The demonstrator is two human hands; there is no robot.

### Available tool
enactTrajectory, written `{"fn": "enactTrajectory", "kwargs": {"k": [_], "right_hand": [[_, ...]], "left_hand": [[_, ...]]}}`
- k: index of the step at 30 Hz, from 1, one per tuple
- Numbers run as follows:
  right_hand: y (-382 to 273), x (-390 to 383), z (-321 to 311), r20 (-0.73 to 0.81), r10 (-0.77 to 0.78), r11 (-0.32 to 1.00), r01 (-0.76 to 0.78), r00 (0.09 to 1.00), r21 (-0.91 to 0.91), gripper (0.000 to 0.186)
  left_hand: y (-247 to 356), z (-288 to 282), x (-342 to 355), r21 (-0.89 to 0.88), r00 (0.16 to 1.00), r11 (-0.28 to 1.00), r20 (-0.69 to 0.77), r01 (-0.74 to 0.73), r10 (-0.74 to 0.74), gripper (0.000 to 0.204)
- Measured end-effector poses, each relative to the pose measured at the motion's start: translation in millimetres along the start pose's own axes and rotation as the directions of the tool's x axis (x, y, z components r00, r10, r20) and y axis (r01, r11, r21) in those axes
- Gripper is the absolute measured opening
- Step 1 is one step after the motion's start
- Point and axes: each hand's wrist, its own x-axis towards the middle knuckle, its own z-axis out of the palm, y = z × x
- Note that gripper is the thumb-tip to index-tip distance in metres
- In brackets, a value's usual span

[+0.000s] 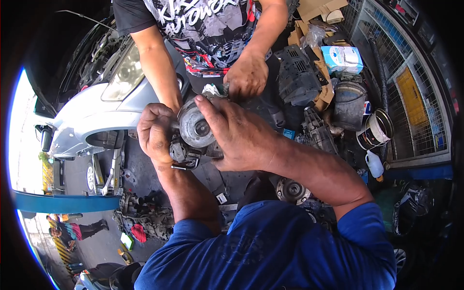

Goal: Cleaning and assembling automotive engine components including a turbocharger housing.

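Observation:
A grey metal housing with a round disc and splined centre (197,124) is held up between my hands. My left hand (157,135) curls its fingers round the left side, by a bracket (180,152). My right hand (241,137) grips the right side, index finger lying over the top edge. A thin metal rod (184,166) juts out below the housing. Facing me, a co-worker's right arm (157,72) reaches down behind the part, the hand hidden; the co-worker's left hand (246,77) is closed at the top of the housing, near a whitish rag (210,88).
A silver car (87,121) stands at left beside a blue post (63,201). Gearbox assemblies (145,217) and a round plate (292,190) lie on the floor (208,181). At right are buckets (349,106), cardboard (319,9) and a mesh cage (420,96). A person (77,232) is at lower left.

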Motion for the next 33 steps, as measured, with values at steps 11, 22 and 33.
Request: {"fn": "enactTrajectory", "kwargs": {"k": [11, 22, 33], "right_hand": [[-9, 13, 0, 0.110, -0.034, 0.994, 0.045, 0.993, -0.100, 0.112], [-9, 12, 12, -0.015, -0.079, 0.996, 0.079, 0.997, -0.029, 0.122], [0, 8, 13, -0.029, -0.096, 0.995, 0.096, 0.995, 0.004, 0.118]], "left_hand": [[4, -13, -16, -0.011, 0.999, 1.000, -0.039, 0.006, -0.007, 0.013], [8, -21, 0, -0.084, 0.997, 0.996, 0.072, 0.043, -0.037, 0.014], [1, -15, -4, -0.228, 0.998, 0.972, 0.045, 0.056, -0.047, 0.017]]}}
